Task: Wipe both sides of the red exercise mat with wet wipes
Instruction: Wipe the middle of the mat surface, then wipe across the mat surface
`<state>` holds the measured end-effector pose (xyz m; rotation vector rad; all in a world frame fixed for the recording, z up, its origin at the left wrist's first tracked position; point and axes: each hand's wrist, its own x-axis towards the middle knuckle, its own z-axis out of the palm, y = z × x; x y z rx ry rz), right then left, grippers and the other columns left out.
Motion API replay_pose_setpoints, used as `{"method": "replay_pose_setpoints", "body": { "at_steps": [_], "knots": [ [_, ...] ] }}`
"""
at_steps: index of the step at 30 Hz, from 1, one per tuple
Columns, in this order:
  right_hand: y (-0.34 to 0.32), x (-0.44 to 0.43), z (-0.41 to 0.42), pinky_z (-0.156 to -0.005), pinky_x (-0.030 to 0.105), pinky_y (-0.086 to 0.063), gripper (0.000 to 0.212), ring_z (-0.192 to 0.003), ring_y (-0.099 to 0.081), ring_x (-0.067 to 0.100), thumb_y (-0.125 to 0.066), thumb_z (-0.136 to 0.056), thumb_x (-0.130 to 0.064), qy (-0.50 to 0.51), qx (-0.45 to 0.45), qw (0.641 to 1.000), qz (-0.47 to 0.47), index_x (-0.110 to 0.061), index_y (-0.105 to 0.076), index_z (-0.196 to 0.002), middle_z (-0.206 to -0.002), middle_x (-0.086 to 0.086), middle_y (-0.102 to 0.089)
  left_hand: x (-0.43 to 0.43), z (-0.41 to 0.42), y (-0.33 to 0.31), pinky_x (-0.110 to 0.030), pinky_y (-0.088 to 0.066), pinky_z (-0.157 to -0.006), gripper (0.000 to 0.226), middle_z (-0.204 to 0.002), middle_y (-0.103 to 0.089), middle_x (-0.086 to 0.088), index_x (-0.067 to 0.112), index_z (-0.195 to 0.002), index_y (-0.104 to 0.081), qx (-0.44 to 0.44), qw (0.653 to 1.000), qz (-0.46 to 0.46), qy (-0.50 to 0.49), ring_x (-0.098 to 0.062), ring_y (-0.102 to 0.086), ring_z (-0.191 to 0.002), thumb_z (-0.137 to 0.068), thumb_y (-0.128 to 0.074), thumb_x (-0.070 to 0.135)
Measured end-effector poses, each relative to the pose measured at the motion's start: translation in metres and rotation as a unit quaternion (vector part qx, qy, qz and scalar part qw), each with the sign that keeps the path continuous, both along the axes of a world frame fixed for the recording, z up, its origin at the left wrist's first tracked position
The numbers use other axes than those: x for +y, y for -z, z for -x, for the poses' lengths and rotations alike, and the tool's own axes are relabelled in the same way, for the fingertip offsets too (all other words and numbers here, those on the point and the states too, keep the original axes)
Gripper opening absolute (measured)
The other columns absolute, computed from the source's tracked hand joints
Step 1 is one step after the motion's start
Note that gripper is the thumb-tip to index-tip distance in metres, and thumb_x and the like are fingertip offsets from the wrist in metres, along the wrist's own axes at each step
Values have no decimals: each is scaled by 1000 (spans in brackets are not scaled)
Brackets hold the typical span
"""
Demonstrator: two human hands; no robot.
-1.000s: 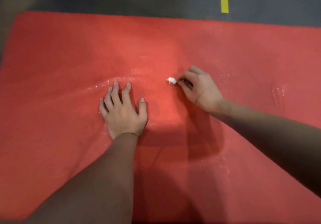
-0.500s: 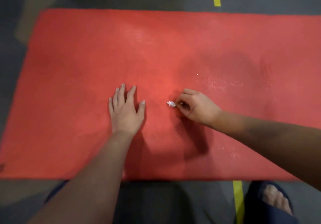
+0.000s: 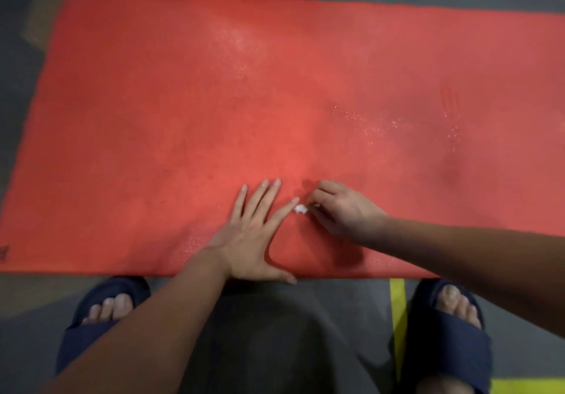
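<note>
The red mat (image 3: 214,118) lies flat on the grey floor (image 3: 275,332), stretching from nine to three o'clock; the left hand (image 3: 253,240) rests flat on it near its six o'clock edge, fingers straight and spread wide; just beside, toward three o'clock, the right hand (image 3: 345,213) curls its fingers, pinching a small white wipe (image 3: 300,209) against the mat, close by the left forefinger's tip; blue sandals (image 3: 443,341) stand at six o'clock.
</note>
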<state>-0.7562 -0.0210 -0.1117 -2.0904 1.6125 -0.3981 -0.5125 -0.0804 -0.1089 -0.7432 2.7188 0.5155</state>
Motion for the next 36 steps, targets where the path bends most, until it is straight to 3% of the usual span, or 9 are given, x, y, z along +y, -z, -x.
{"method": "replay_pose_setpoints", "body": {
  "at_steps": [4,7,9,12,15,18,23,29,36],
  "knots": [
    [7,34,-3,-78,47,-50,14,-82,-53,32,-53,-99,-18,-8,59,997,45,-8,-62,-95,-97,12,-56,9,-17,9,-64,3,-123,142,-168,15,-23,19,-164,5,-13,994,70,77,-40,15,-155,-59,-44,101],
    [2,50,-7,-79,47,-50,20,-88,-52,31,-54,-100,-27,-31,98,994,46,-9,-61,-104,-107,12,-56,8,-19,9,-70,-10,-119,124,-166,-1,-31,10,-164,-10,-10,987,107,119,-50,1,-154,-76,-48,88],
    [-6,59,-7,-87,46,-49,47,-102,-53,31,-49,-100,-52,-41,114,992,14,-12,-59,-123,-127,11,-55,11,-19,7,-74,-15,-115,118,-164,-9,-34,6,-161,-11,-9,982,124,139,-57,-3,-151,-79,-57,77],
    [-14,74,-5,-96,45,-43,100,-121,-47,31,-37,-85,-87,-73,169,983,-18,-10,-42,-149,-146,13,-45,17,-19,4,-76,-26,-111,127,-160,-22,-36,4,-159,-9,-13,981,129,143,-59,-16,-148,-70,-75,66],
    [-10,84,-8,-100,43,-38,114,-130,-41,32,-52,-77,-83,-83,219,972,-22,-5,-28,-157,-152,15,-39,28,-15,1,-75,-28,-110,121,-161,-24,-34,5,-160,-13,-22,987,119,106,-58,-19,-148,-71,-81,50],
    [-4,82,-12,-100,43,-35,110,-125,-44,34,-65,-72,-68,-64,223,973,12,-3,-32,-154,-148,17,-42,39,-6,-2,-78,-27,-108,89,-161,-25,-32,2,-157,-22,-14,990,130,50,-58,-20,-148,-82,-64,24],
    [-3,69,-7,-88,47,-47,92,-111,-48,37,-53,-81,-60,-105,236,964,63,0,-36,-148,-138,22,-50,41,-4,-7,-81,-30,-103,69,-155,-37,-32,-2,-152,-39,8,992,115,48,-57,-30,-144,-85,-32,16],
    [-6,51,-4,-83,46,-50,68,-99,-57,39,-48,-90,-42,-141,234,959,74,3,-41,-141,-130,26,-56,38,-3,-23,-75,-42,-99,63,-143,-53,-30,-2,-144,-52,42,989,125,60,-51,-48,-135,-86,-33,17],
    [-35,1,-29,-76,45,-47,50,-94,-53,36,-41,-94,-20,-114,213,961,135,4,-54,-136,-124,23,-58,-17,-25,-44,-70,-49,-95,65,-133,-63,-28,-2,-133,-63,96,984,147,28,-44,-62,-123,-77,-36,15]
  ]
}}
